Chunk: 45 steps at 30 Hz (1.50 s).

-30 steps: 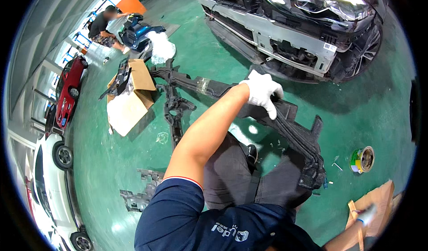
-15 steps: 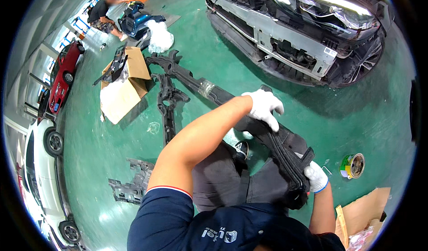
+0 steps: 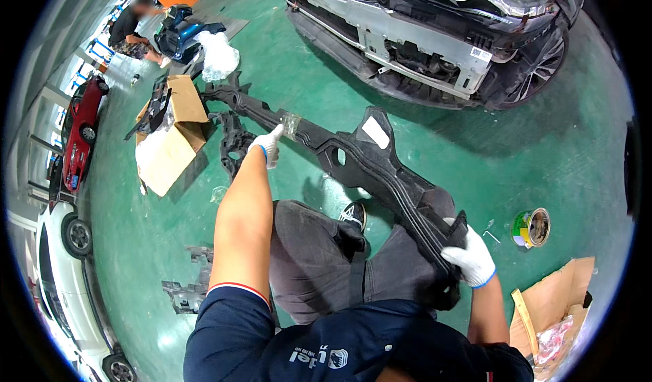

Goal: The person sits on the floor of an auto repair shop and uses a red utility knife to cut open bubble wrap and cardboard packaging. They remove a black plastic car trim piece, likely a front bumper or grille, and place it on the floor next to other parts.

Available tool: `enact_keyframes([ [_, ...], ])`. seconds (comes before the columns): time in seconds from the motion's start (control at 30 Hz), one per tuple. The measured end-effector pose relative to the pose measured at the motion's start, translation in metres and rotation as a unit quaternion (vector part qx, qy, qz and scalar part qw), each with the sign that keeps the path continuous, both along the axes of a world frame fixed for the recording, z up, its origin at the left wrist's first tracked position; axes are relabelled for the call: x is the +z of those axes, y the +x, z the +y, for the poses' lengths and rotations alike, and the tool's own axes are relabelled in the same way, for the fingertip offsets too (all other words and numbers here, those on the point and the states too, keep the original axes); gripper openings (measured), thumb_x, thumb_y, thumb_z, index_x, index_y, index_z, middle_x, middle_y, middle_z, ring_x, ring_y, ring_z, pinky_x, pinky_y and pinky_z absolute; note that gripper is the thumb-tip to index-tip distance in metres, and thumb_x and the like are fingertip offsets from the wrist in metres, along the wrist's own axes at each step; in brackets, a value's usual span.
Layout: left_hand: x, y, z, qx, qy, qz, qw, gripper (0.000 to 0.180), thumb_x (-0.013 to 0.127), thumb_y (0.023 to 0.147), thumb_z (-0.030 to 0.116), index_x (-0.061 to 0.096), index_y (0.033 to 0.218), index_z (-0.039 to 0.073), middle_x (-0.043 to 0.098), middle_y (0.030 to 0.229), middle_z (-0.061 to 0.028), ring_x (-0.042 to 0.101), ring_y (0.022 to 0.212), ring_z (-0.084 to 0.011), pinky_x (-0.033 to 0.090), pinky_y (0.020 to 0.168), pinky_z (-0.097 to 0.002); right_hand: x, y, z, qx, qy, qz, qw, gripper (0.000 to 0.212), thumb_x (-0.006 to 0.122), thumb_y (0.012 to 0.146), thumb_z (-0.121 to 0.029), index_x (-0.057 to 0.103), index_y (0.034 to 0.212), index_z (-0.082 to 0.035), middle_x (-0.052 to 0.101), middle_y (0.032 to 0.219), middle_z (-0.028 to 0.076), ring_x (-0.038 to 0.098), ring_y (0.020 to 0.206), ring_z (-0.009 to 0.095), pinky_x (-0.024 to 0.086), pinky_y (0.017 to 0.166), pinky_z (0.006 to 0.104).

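A long black moulded car part (image 3: 380, 168) stretches diagonally from my lap toward the far left. It has ribbed lines, a white label (image 3: 375, 133) and a band of clear tape (image 3: 291, 125). My right hand (image 3: 470, 256), in a white glove, is closed around the part's near end. At the taped stretch, my gloved left hand (image 3: 266, 147) has its thumb raised against the part's edge and its fingers apart from the thumb, lower down. Below that hand lies a second black moulded part (image 3: 233, 144) on the floor.
A car front without its bumper (image 3: 407, 49) stands at the upper right. An opened cardboard box (image 3: 178, 144) sits at the left, and a black bracket (image 3: 187, 287) lies lower. At the right are a tin can (image 3: 530, 228) and cardboard (image 3: 557, 300). Another person (image 3: 129, 32) crouches far off.
My left hand has moved from the middle of the long part out to the taped stretch at the left. My right hand keeps its hold on the near end. The view has shifted slightly.
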<state>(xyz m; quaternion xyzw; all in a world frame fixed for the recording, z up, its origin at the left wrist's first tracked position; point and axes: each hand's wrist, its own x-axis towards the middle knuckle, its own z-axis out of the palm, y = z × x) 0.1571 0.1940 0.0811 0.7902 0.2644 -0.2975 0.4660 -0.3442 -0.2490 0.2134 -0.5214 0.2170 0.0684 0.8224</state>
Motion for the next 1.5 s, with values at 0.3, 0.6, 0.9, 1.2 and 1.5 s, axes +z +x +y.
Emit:
enact_keyframes([
  [0.3,0.027,-0.029,-0.094,0.255,-0.394,0.109,0.876,0.117,0.064,0.081,0.090,0.040,0.158,0.005,0.046,0.160,-0.0195,0.045,0.146,-0.0410,0.032,0.122,-0.0641,0.067,-0.073,-0.035,-0.049,-0.122,0.040,0.990,0.090,0.093,0.063,-0.023,0.059,0.141,0.008,0.071,0.129,0.011,0.067,0.118,0.021,0.051,0.107,0.0359],
  [0.6,0.015,0.010,-0.128,0.297,-0.364,0.059,0.881,0.123,0.072,0.063,0.097,0.050,0.147,0.010,0.064,0.117,-0.0055,0.048,0.078,-0.0207,0.037,0.071,-0.0345,0.073,-0.108,-0.038,-0.089,-0.125,-0.015,0.988,0.108,0.103,0.060,-0.039,0.055,0.143,0.010,0.069,0.134,0.014,0.065,0.122,0.023,0.049,0.110,0.0407],
  [0.9,0.049,0.015,-0.170,0.194,-0.523,-0.040,0.829,0.113,0.082,0.079,0.074,0.036,0.163,0.014,0.041,0.157,-0.0142,0.052,0.135,-0.0359,0.044,0.114,-0.0601,0.022,-0.127,-0.047,-0.101,0.012,-0.018,0.995,0.111,0.103,0.055,-0.022,0.050,0.149,0.007,0.067,0.141,0.017,0.067,0.127,0.029,0.051,0.112,0.0436],
  [1.2,0.114,-0.002,-0.211,0.047,-0.655,-0.005,0.754,0.101,0.060,0.094,0.075,0.036,0.163,0.006,0.043,0.165,-0.0221,0.049,0.144,-0.0437,0.032,0.124,-0.0590,-0.049,-0.178,-0.075,-0.021,0.054,0.032,0.998,0.104,0.098,0.066,-0.018,0.049,0.153,0.009,0.064,0.146,0.019,0.064,0.130,0.023,0.051,0.113,0.0404],
  [1.5,0.134,0.019,-0.184,0.124,-0.604,-0.161,0.770,0.066,0.072,0.094,0.061,0.066,0.135,0.008,0.069,0.133,-0.0129,0.067,0.118,-0.0315,0.056,0.104,-0.0510,-0.071,-0.180,-0.068,0.008,0.045,0.049,0.998,0.094,0.087,0.084,-0.024,0.040,0.161,0.001,0.067,0.136,0.012,0.065,0.116,0.020,0.053,0.105,0.0381],
])
